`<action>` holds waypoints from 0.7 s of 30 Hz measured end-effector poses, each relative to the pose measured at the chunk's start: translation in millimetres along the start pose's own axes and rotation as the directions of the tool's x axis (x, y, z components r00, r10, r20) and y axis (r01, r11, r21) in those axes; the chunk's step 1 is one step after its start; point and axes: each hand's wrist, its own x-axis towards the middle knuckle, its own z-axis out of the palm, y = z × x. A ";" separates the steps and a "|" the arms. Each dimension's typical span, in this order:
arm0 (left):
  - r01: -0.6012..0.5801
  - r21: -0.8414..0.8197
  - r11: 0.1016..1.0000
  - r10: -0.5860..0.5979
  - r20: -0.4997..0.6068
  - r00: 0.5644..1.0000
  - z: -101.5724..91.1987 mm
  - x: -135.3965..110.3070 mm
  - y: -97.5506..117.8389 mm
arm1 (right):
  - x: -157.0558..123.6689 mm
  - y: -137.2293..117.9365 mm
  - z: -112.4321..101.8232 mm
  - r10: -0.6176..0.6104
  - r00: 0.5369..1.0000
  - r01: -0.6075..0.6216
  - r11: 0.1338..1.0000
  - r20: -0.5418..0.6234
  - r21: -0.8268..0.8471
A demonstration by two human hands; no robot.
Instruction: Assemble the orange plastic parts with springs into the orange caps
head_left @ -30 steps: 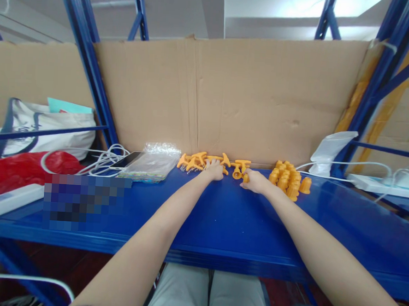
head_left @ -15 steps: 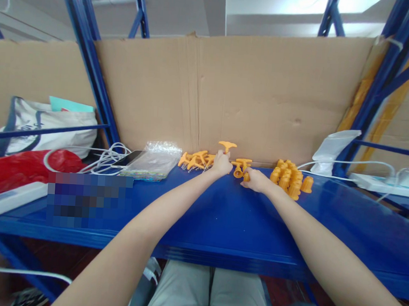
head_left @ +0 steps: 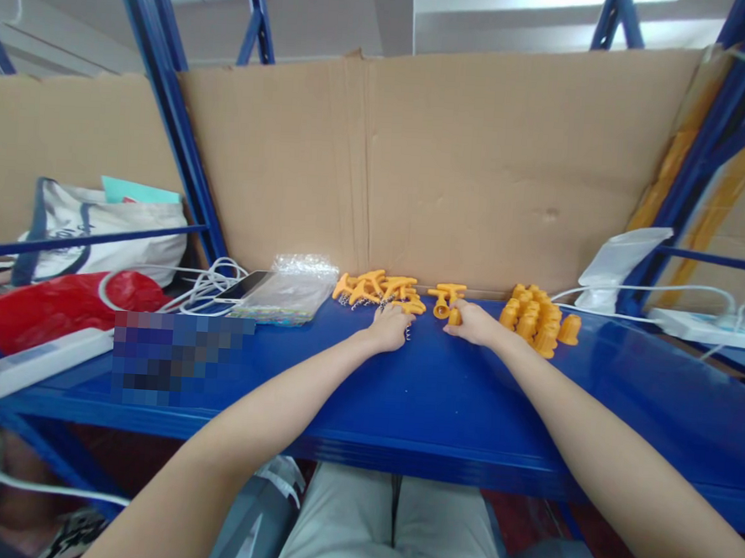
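"What's the danger here?"

"The left hand (head_left: 388, 329) looks clenched on a corkscrew (head_left: 408, 332) with its spiral bare beside the fingers; a slip could prick. The corkscrew pile (head_left: 365, 289) is just beyond, where spirals could snag."

"And the right hand (head_left: 476, 324)?"

"Closed around an orange cap (head_left: 454, 317), close to the T-handled pieces (head_left: 451, 291). A nudge could shift those; swinging outward, the forearm might topple the cap cluster (head_left: 530, 320), packed tightly together."

"Where's the room?"

"Hardly any behind: the cardboard panel (head_left: 455, 175) rises right at the back. Toward the person, the blue counter (head_left: 424, 408) runs open between the forearms to its front edge, though a dropped cap might roll over that."
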 end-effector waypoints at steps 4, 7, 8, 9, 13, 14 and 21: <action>-0.012 0.097 0.995 0.017 -0.044 0.999 -7.2 -5.9 -1.5 | 1.6 -0.3 2.3 -0.028 1.000 0.028 1.000 -0.003 0.007; -0.025 0.101 0.995 0.033 -0.081 0.996 -9.7 -7.4 -2.1 | 1.6 -2.0 2.2 -0.011 1.000 0.012 0.999 -0.013 0.034; -0.025 0.100 0.995 0.034 -0.089 0.995 -9.7 -7.1 -2.2 | 1.4 -2.4 1.8 -0.002 1.000 0.003 0.999 -0.017 0.042; -0.024 0.102 0.995 0.034 -0.096 0.995 -9.3 -6.4 -2.3 | 1.2 -2.8 1.3 0.007 1.000 -0.006 0.999 -0.020 0.050; -0.004 0.093 0.996 0.013 -0.100 0.995 -7.8 -3.4 -2.2 | 0.0 -2.9 -1.0 0.013 0.999 -0.016 0.997 0.033 0.075; 0.000 0.084 0.996 0.008 -0.097 0.995 -8.3 -3.3 -2.5 | -0.2 -2.7 -1.3 0.011 0.999 -0.015 0.996 0.051 0.083; 0.038 0.129 0.991 -0.034 -0.033 0.999 -31.0 -13.8 -14.6 | -0.8 -2.3 -0.7 -0.044 0.996 0.038 0.996 0.071 0.080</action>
